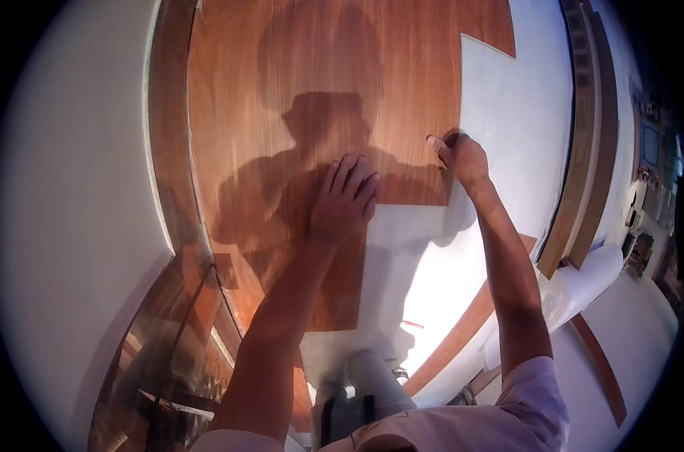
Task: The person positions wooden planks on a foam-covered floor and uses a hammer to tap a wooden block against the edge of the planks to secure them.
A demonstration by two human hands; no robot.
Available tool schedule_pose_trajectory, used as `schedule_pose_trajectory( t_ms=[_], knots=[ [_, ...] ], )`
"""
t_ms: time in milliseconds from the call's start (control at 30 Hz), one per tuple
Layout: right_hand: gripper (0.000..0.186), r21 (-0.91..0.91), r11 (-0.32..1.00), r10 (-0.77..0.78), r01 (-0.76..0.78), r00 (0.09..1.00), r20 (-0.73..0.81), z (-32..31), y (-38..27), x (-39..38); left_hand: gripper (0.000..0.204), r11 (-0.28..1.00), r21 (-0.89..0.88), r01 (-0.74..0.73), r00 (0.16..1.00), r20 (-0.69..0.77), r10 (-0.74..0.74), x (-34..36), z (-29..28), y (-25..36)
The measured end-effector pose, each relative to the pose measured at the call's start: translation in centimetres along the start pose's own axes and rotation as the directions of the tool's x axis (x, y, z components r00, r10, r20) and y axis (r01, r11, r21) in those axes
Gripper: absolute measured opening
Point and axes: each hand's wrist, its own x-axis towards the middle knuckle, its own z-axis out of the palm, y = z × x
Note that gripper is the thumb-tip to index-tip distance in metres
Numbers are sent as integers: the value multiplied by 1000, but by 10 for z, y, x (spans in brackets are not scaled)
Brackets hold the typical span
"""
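Note:
My left hand point(344, 205) lies flat with its fingers stretched out, pressing on the reddish-brown wood-look flooring point(323, 60). Over the stepped right edge of this flooring is my right hand point(467, 160). Its thumb rests on the board surface and points left, while the other fingers curl in at the edge. Whether those fingers grip the board or a small thing is hidden. Pale underlay point(496, 113) shows beyond the edge, right of the boards. My shadow darkens the boards around both hands.
A loose plank point(462, 331) lies on the underlay at lower right, near a small thin red object point(412, 325). Long brown strips point(583, 151) and a white roll point(590, 275) lie farther right. Glossy boards point(187, 361) stand at lower left, beside a white wall point(71, 188).

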Motion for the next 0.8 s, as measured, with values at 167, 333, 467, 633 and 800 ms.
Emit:
schedule_pose_trajectory(
  t_ms=[167, 333, 467, 633, 800],
  knots=[
    [64, -430, 881, -143, 196, 978, 151, -21, -18, 15, 37, 1000, -14, -3, 1000, 31, 3, 1, -9, -1],
    [72, -631, 732, -115, 258, 959, 258, -40, -33, 25, 41, 999, -41, 8, 999, 50, -6, 1, -11, 1],
    [72, -570, 767, -180, 294, 952, 249, -40, -25, 15, 44, 1000, -21, 7, 999, 38, -6, -1, -9, -3],
    [46, -400, 845, -411, 354, 909, -65, -40, 4, -3, 45, 1000, -8, 15, 1000, -6, -15, -5, -2, -5],
    [44, -336, 444, -896, 831, 402, -190, -14, -11, 18, 46, 1000, -10, 28, 1000, 14, -28, -2, 3, -4]
  ],
)
